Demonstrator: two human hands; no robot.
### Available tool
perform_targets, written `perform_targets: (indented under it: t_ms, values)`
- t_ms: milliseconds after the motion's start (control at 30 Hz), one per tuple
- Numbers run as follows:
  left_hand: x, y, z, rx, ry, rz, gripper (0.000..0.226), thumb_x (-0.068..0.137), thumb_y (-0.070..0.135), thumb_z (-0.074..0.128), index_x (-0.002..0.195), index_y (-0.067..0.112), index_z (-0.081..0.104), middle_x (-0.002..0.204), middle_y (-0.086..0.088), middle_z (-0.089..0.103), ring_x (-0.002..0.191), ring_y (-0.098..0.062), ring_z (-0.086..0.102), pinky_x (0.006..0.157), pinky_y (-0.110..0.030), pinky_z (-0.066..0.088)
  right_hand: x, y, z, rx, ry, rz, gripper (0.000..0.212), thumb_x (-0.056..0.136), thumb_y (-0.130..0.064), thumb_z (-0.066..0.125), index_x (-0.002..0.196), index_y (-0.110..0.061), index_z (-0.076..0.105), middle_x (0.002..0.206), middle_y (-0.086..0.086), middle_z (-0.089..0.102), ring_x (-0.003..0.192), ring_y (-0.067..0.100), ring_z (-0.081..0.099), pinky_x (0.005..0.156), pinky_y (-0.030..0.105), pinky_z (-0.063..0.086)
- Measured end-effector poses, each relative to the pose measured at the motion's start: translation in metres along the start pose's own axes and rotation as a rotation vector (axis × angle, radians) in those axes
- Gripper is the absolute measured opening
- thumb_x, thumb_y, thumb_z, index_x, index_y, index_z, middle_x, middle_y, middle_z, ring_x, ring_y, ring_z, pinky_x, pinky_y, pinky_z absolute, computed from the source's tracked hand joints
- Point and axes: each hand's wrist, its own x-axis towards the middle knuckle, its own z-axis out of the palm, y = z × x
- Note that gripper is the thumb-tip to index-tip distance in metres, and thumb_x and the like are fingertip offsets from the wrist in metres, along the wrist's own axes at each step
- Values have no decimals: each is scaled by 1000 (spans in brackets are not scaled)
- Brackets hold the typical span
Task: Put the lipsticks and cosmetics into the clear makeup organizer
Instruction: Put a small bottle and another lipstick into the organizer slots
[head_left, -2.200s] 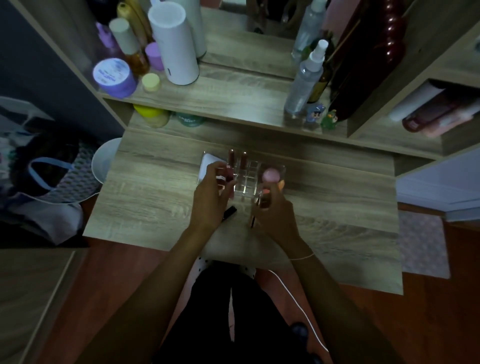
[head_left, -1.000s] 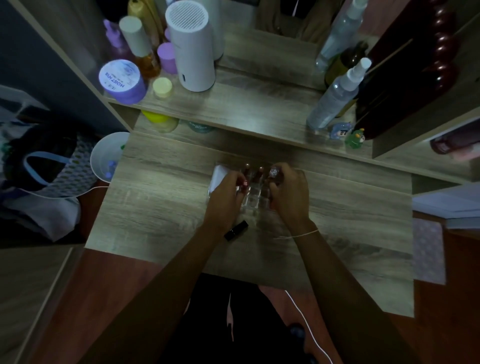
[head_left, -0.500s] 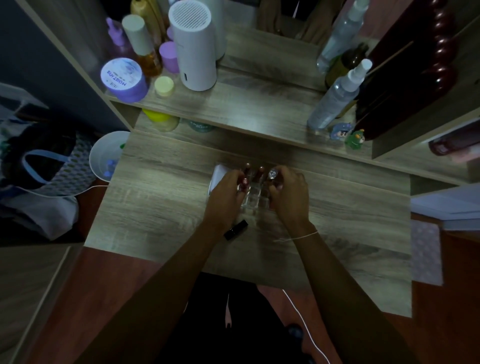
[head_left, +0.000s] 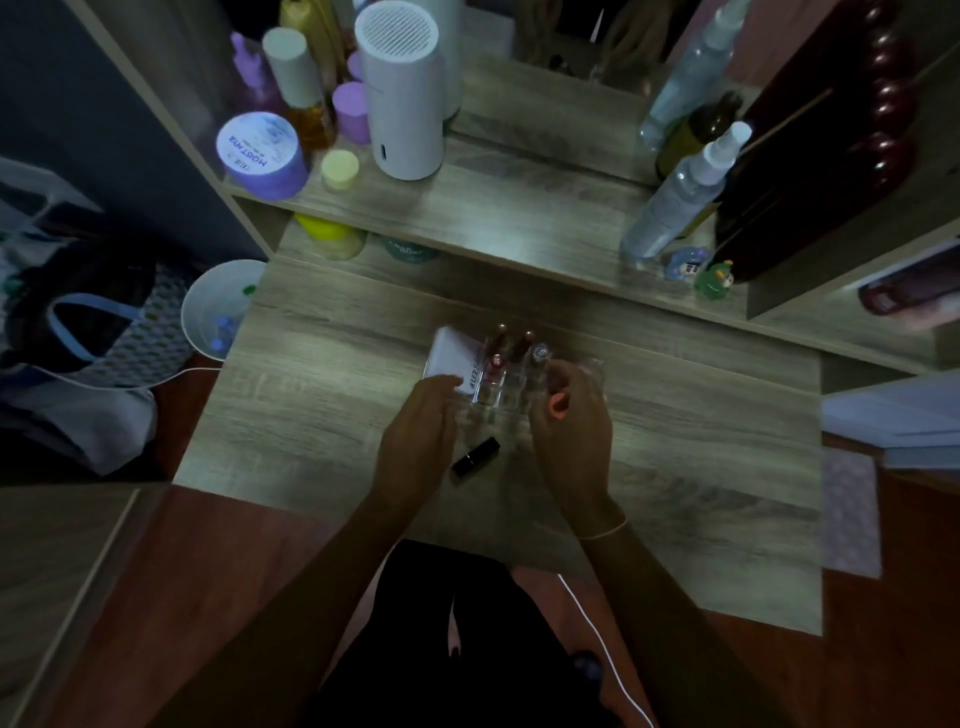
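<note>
The clear makeup organizer (head_left: 491, 392) stands mid-table and is hard to make out in the dim light. Several lipsticks (head_left: 502, 339) stand upright in its back cells, one with a silver top (head_left: 540, 353). A white box (head_left: 448, 357) leans against its left side. One black lipstick (head_left: 475, 456) lies flat on the table in front, between my hands. My left hand (head_left: 418, 439) hovers at the organizer's front left, fingers loose, holding nothing. My right hand (head_left: 571, 431) covers its right side with fingers curled and apart; an orange spot shows at the thumb tip.
A raised shelf (head_left: 519, 208) behind the table carries a white cylinder (head_left: 402, 88), a purple jar (head_left: 260, 153), several bottles and a spray bottle (head_left: 680, 192). A white bin (head_left: 218, 306) and a bag (head_left: 78, 322) stand left of the table. A white cable (head_left: 597, 639) runs by my lap.
Both hands have drawn back from the organizer toward me and spread apart, uncovering the lipsticks and the white box. The black lipstick has stayed where it was.
</note>
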Motion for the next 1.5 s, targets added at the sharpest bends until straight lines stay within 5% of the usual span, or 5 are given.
perform_targets:
  t_ms: [467,733,867,1333,1500]
  values:
    - [-14,-7,-16,29,54,19,36,91,2,55,126,6,52,129,-12,58,116,-24,57,88,-23,45,11,4,9,88,10,191,60,83,-23,74,136,-19,46,102,6,66,85,18,63,79,33,54]
    - [-16,-12,-14,35,56,34,33,92,6,55,125,10,52,129,-9,57,113,-22,59,77,-24,50,33,2,11,13,29,93,10,89,-19,64,99,-17,66,87,0,65,79,23,63,75,39,52]
    - [-16,-11,-16,29,55,46,36,92,5,54,127,9,50,130,-11,56,113,-23,58,77,-27,52,37,1,6,5,55,77,12,94,-24,60,96,-15,67,81,-7,59,75,21,62,74,40,52]
    - [-12,-8,-12,23,58,68,42,90,3,56,130,12,46,134,-10,54,111,-20,61,74,-23,53,48,-6,-2,-25,-26,31,49,88,-19,69,134,-16,52,117,12,68,99,28,66,92,43,52]
    - [-14,-9,-14,40,73,77,38,91,3,55,128,9,48,131,-12,56,113,-23,60,79,-23,51,54,-9,-3,-61,-44,-25,34,90,-15,63,124,-14,61,113,12,68,97,27,65,88,41,52]
